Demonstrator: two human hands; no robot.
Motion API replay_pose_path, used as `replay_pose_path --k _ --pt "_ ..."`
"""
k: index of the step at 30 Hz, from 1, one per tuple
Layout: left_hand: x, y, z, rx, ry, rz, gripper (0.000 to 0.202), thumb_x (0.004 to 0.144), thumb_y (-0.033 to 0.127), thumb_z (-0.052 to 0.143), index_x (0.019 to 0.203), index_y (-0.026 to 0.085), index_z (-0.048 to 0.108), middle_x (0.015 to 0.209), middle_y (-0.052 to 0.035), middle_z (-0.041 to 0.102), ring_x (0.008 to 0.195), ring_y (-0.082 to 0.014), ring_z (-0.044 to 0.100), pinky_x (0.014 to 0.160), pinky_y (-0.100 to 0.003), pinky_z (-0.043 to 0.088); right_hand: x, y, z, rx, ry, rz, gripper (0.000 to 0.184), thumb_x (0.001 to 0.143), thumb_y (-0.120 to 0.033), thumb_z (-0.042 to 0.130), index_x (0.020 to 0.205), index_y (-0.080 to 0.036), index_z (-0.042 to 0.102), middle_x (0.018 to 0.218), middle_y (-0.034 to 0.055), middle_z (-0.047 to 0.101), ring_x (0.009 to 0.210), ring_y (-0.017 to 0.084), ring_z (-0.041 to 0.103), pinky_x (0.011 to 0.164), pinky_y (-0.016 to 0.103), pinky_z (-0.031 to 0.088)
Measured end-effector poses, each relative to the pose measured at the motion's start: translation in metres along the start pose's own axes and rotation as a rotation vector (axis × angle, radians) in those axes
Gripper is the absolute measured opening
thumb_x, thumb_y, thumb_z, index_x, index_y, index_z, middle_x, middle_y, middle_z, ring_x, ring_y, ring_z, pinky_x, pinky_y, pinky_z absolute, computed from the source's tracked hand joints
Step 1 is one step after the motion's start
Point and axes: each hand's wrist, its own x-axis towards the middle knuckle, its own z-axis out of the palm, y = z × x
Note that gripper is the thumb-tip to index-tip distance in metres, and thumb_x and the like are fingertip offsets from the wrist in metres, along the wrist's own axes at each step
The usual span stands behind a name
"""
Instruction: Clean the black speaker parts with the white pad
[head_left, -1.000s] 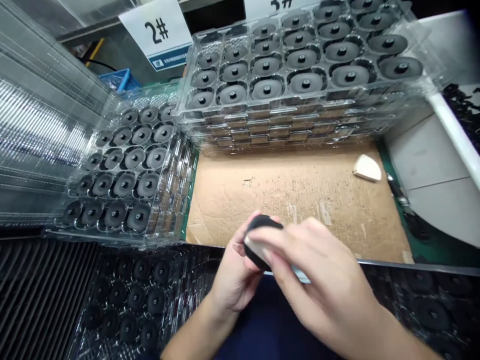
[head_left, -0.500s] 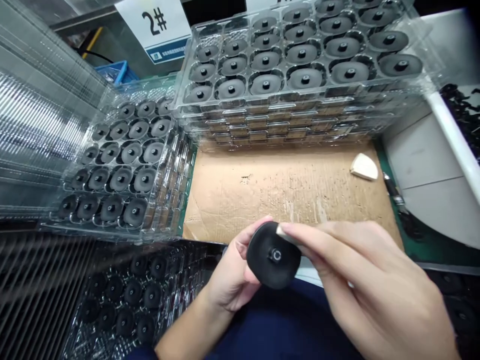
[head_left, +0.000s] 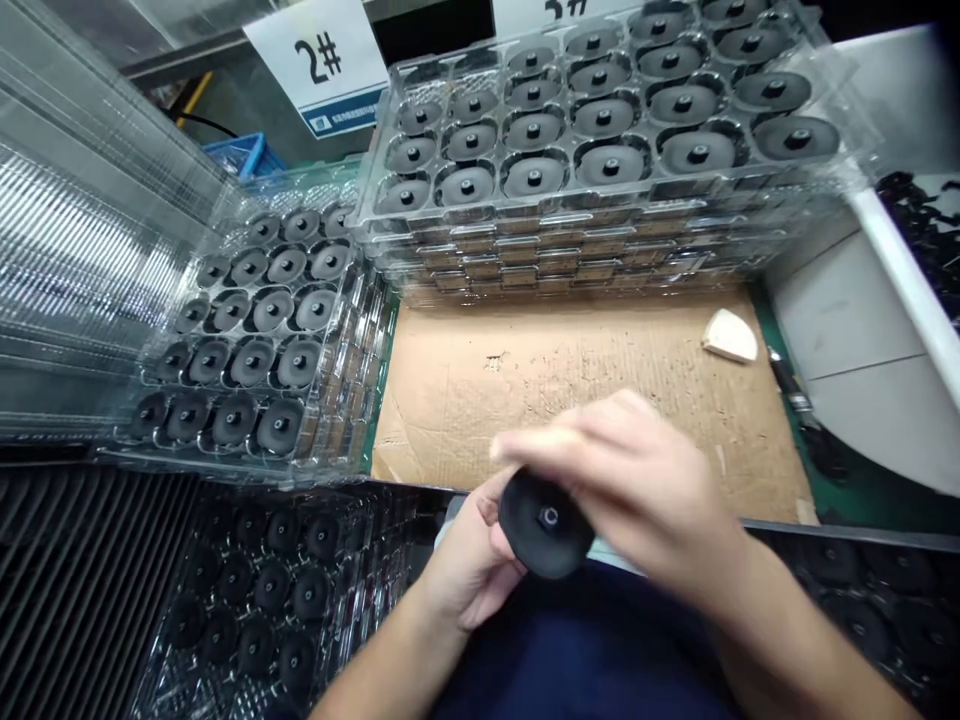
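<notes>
My left hand (head_left: 472,565) cradles a round black rubber-faced disc (head_left: 546,522) with a small metal-ringed hub at its centre, its face turned toward me. My right hand (head_left: 622,480) is motion-blurred and lies across the disc's upper edge. The pale pad seen earlier under its fingers does not show here. Behind them, a pale wedge-shaped sponge (head_left: 730,336) lies on a brown cardboard sheet (head_left: 570,400), out of reach of my fingers.
Stacked clear blister trays (head_left: 525,215) of black discs stand behind the cardboard. Another stack (head_left: 225,455) stands left, with a further tray (head_left: 352,620) lower left. A black pen-like tool (head_left: 787,385) lies right, beside a "2#" sign (head_left: 319,65) and blue crate (head_left: 244,155) far back.
My right hand has moved up over the top of the disc, and the white pad under its fingers no longer shows. The disc stays in my left hand, its hub facing me.
</notes>
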Motion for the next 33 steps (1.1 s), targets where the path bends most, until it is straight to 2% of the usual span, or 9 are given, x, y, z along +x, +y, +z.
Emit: replay_pose_path --k 3,6,11,15,17,19,21,28,33 --pt "-0.002 0.003 -0.002 -0.147 -0.146 -0.018 0.047 0.056 0.024 0.084 0.101 0.024 0.07 0.098 -0.0008 0.074 0.089 -0.0192 0.07 0.08 -0.024 0.053 -0.017 0.032 0.008 -0.054 0.047 0.34 0.023 0.092 -0.023 0.05 0.109 -0.022 0.066 0.083 0.002 0.067 0.071 0.013 0.057 0.064 0.027 0.041" --pt "-0.003 0.007 -0.007 -0.185 -0.181 0.002 0.047 0.058 0.028 0.083 0.103 0.026 0.069 0.101 -0.0008 0.074 0.09 -0.0195 0.07 0.078 -0.023 0.054 -0.049 0.052 0.029 -0.033 -0.047 0.474 0.025 0.091 -0.028 0.049 0.109 -0.024 0.066 0.081 0.0021 0.068 0.068 0.014 0.059 0.064 0.028 0.045" --pt "-0.001 0.008 -0.012 -0.189 -0.114 0.008 0.054 0.052 0.034 0.084 0.104 0.027 0.068 0.105 -0.001 0.073 0.095 -0.0192 0.069 0.078 -0.023 0.055 -0.08 0.053 0.048 0.021 -0.118 0.494 0.024 0.09 -0.028 0.049 0.095 -0.023 0.071 0.078 0.0025 0.071 0.068 0.016 0.064 0.061 0.028 0.048" --pt "0.0 0.006 -0.008 -0.156 -0.077 0.048 0.055 0.051 0.026 0.086 0.103 0.028 0.068 0.106 -0.0003 0.072 0.096 -0.02 0.068 0.079 -0.023 0.054 -0.054 0.014 0.017 0.013 0.129 0.539 0.023 0.09 -0.026 0.052 0.109 -0.025 0.065 0.094 0.0034 0.07 0.078 0.016 0.064 0.06 0.025 0.049" --pt "0.001 0.006 -0.004 -0.14 -0.059 0.087 0.057 0.05 0.021 0.087 0.103 0.027 0.067 0.106 -0.0004 0.072 0.096 -0.0188 0.067 0.08 -0.023 0.053 -0.036 -0.011 0.007 0.06 0.228 0.367 0.027 0.088 -0.016 0.054 0.112 -0.025 0.063 0.098 0.0028 0.069 0.081 0.015 0.064 0.066 0.026 0.05" --pt "0.001 0.006 -0.003 -0.118 -0.028 0.138 0.055 0.053 0.018 0.085 0.105 0.028 0.066 0.106 -0.0006 0.071 0.094 -0.0177 0.067 0.084 -0.026 0.052 -0.026 -0.027 0.007 0.129 0.205 0.132 0.03 0.087 -0.007 0.051 0.111 -0.02 0.063 0.091 0.0034 0.07 0.076 0.014 0.063 0.067 0.027 0.05" --pt "0.002 0.008 -0.005 -0.093 0.004 0.188 0.056 0.054 0.02 0.085 0.106 0.028 0.066 0.108 -0.0009 0.07 0.094 -0.0183 0.066 0.086 -0.028 0.051 -0.026 -0.026 0.014 0.16 0.139 0.061 0.028 0.086 -0.005 0.049 0.107 -0.016 0.065 0.083 0.0033 0.07 0.069 0.013 0.062 0.063 0.026 0.049" --pt "0.001 0.01 -0.014 -0.113 0.009 0.175 0.061 0.048 0.031 0.087 0.105 0.03 0.067 0.114 -0.0012 0.068 0.097 -0.0197 0.066 0.086 -0.026 0.051 -0.073 0.032 0.014 0.036 0.124 0.562 0.019 0.088 -0.029 0.055 0.1 -0.024 0.069 0.092 0.0028 0.071 0.075 0.015 0.066 0.054 0.023 0.049" --pt "0.0 0.01 0.001 -0.121 -0.027 0.186 0.058 0.051 0.029 0.086 0.105 0.029 0.066 0.11 0.0002 0.068 0.096 -0.019 0.067 0.087 -0.026 0.051 -0.06 -0.004 0.0 0.033 0.26 0.46 0.024 0.087 -0.019 0.057 0.108 -0.027 0.065 0.102 0.0025 0.069 0.085 0.016 0.065 0.059 0.023 0.05"
